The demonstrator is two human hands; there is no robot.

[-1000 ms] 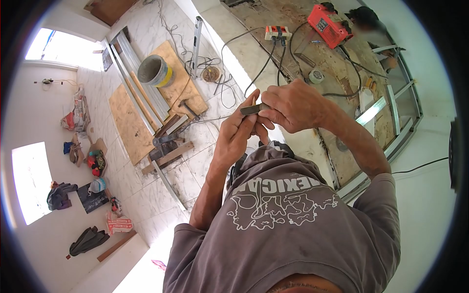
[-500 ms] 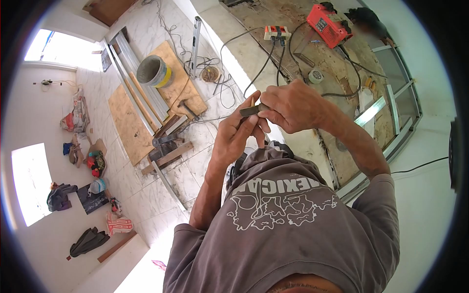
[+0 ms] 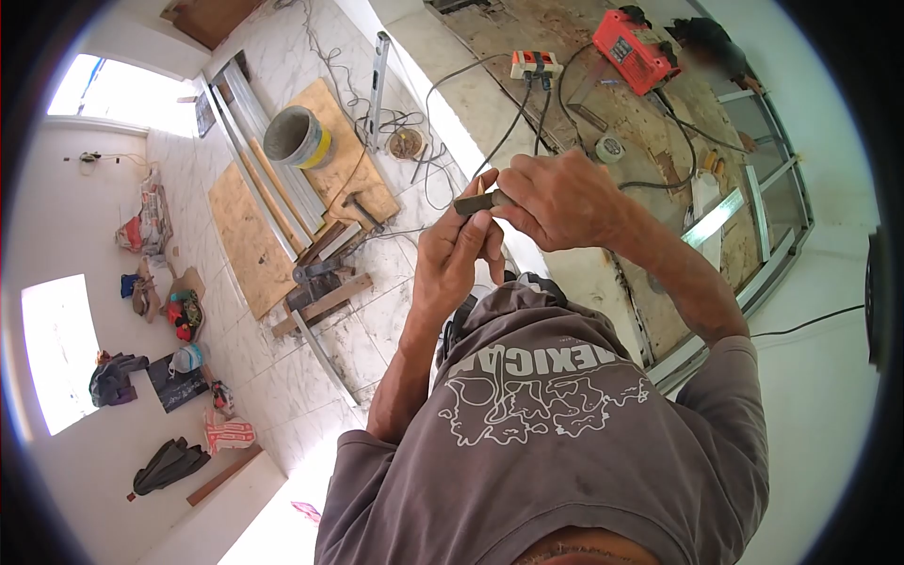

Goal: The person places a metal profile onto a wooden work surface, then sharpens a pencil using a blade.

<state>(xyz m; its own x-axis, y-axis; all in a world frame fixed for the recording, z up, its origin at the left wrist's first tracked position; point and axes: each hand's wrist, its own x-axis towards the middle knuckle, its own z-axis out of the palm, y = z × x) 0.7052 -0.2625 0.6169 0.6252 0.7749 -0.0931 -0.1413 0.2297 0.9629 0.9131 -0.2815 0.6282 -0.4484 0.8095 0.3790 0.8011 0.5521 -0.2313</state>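
Note:
Both my hands meet in front of my chest, around a small dark flat piece (image 3: 477,202). My left hand (image 3: 454,259) pinches this piece, with the thumb below it and fingers behind. My right hand (image 3: 565,202) is closed at the piece's right end, its thumb and index finger pressed together there. A thin pale tip (image 3: 481,186) shows just above the dark piece, between the hands; what it belongs to is hidden by the fingers.
On the left floor, a bucket (image 3: 299,137) and metal profiles (image 3: 273,155) lie on a wooden board (image 3: 247,240), near a hammer (image 3: 362,209). A red machine (image 3: 633,52), a power outlet box (image 3: 537,64) and cables are on the right surface. A co-worker (image 3: 711,42) is at the upper right.
The dark piece has tilted and shifted slightly up and left between my hands. The co-worker's arm at the upper right has moved.

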